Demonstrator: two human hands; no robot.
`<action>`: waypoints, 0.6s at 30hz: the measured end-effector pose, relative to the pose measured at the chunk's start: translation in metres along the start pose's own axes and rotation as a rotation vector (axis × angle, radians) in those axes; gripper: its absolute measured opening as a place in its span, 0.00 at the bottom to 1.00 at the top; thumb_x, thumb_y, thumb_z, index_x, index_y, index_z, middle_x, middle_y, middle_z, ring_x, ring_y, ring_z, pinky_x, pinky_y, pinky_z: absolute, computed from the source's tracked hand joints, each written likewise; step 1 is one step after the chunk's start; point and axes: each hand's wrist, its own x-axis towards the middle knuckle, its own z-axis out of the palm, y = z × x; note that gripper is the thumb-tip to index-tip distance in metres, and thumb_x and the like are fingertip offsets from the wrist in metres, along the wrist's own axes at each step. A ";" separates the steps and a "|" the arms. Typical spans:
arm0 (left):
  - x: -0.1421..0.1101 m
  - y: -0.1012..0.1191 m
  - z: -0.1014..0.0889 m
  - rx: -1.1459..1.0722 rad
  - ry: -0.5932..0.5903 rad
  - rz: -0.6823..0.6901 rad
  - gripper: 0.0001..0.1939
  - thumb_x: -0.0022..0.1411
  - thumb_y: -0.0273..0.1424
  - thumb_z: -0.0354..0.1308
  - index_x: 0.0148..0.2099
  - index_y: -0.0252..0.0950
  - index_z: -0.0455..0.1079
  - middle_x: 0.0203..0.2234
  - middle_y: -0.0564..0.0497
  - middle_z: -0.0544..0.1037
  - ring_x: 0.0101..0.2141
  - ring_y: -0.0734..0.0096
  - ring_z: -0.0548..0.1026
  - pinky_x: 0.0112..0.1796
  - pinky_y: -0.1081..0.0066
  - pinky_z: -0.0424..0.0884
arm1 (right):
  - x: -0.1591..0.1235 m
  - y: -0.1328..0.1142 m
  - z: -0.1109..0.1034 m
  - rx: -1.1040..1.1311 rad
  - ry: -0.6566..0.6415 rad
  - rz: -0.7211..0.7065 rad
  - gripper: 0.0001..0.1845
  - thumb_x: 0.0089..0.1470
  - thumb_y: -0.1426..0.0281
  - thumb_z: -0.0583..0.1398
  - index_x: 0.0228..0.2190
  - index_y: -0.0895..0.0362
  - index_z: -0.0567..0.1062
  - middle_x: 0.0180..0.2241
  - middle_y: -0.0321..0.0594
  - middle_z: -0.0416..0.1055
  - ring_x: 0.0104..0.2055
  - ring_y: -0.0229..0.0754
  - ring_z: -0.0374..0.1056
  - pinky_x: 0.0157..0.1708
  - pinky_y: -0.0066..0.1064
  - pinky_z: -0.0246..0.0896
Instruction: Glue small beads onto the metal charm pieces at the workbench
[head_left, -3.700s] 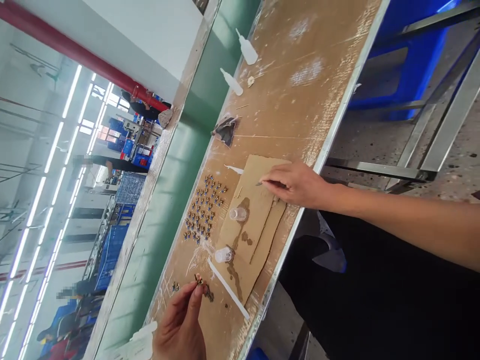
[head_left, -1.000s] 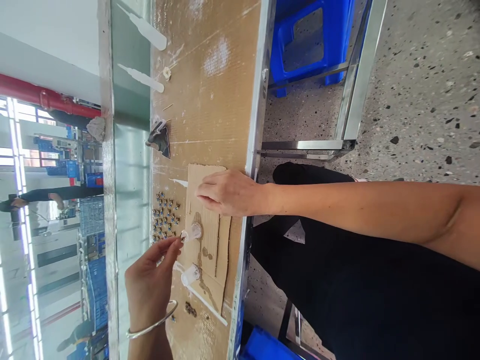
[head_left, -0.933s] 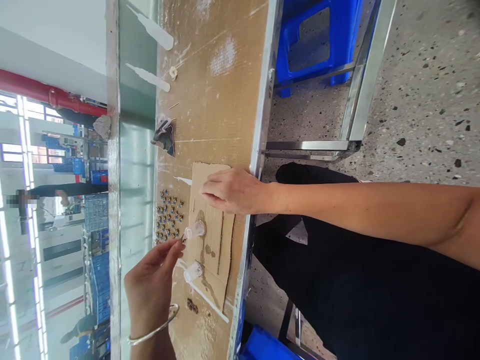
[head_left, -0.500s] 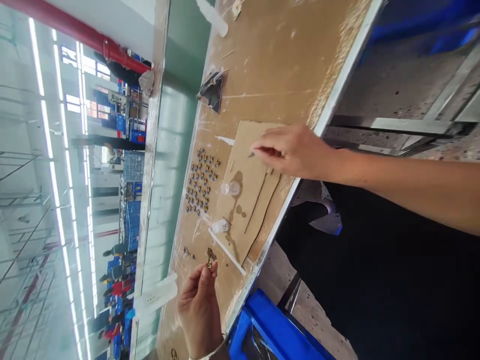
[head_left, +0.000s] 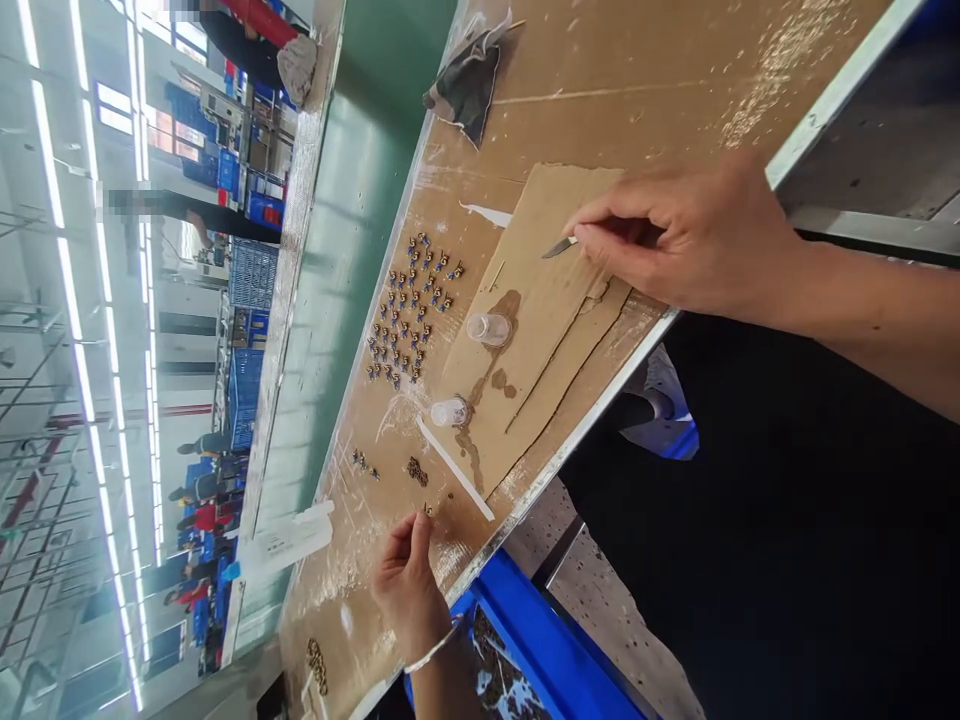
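Observation:
My right hand (head_left: 675,235) pinches a small knife with a pointed blade (head_left: 559,247), held over a sheet of cardboard (head_left: 555,210). Between the thumb and finger of my left hand (head_left: 409,580) is a tiny brass-coloured metal piece (head_left: 428,510); its exact kind is too small to tell. Near that hand lies a little heap of dark metal pieces (head_left: 418,472). Rows of small gold-and-blue pieces (head_left: 405,320) stand on the table beside the cardboard. Two small clear plastic cups (head_left: 491,329) rest on or at the edge of the cardboard, close to wet stains.
A dark cloth (head_left: 469,85) lies on the brown table (head_left: 615,110). A white strip (head_left: 455,468) crosses near the cardboard's edge. A white plastic bottle (head_left: 289,540) is by the green partition (head_left: 367,150). Below the table edge sits a blue crate (head_left: 532,640). Several people are in the distance.
The view has shifted closer to the table. My right hand has turned, so more of the blade shows. My left hand has moved away from the dark heap, still pinching the brass-coloured piece.

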 end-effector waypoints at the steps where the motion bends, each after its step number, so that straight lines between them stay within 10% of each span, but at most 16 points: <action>1: -0.001 0.000 0.002 0.028 -0.002 0.003 0.12 0.40 0.34 0.69 0.29 0.35 0.76 0.22 0.55 0.77 0.29 0.74 0.73 0.36 0.74 0.69 | 0.000 -0.001 0.000 -0.009 0.004 -0.009 0.10 0.58 0.73 0.53 0.34 0.55 0.75 0.28 0.33 0.70 0.29 0.34 0.61 0.31 0.27 0.56; 18: -0.007 0.001 0.017 0.306 0.008 0.071 0.15 0.43 0.40 0.64 0.30 0.34 0.74 0.24 0.51 0.79 0.30 0.66 0.75 0.37 0.67 0.71 | 0.002 -0.006 -0.005 -0.013 -0.072 0.068 0.13 0.58 0.71 0.52 0.38 0.55 0.75 0.27 0.33 0.70 0.30 0.33 0.63 0.32 0.25 0.54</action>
